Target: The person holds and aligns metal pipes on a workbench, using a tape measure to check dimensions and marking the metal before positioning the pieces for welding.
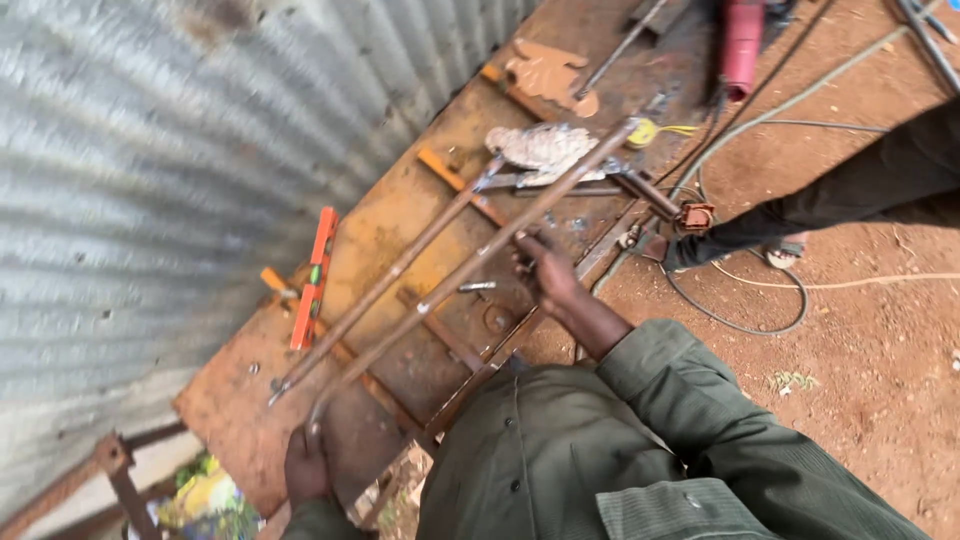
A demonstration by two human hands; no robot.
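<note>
Two long rusty metal rods lie slantwise on a rusty steel worktable [385,215]. My left hand [305,465] grips the near end of the longer rod [440,290] at the table's front edge. My right hand [545,270], reaching out of a green sleeve, closes around the same rod near its middle. The second rod [385,275] lies parallel just to the left, touched by neither hand. Both rods run toward a crumpled whitish cloth [540,145] at the far end.
An orange spirit level [315,275] lies at the table's left side by a corrugated metal wall [150,170]. A yellow tape measure [640,132], a welding clamp [692,215] with cables, a red power tool [742,45] and another person's sandalled foot [785,250] are on the right.
</note>
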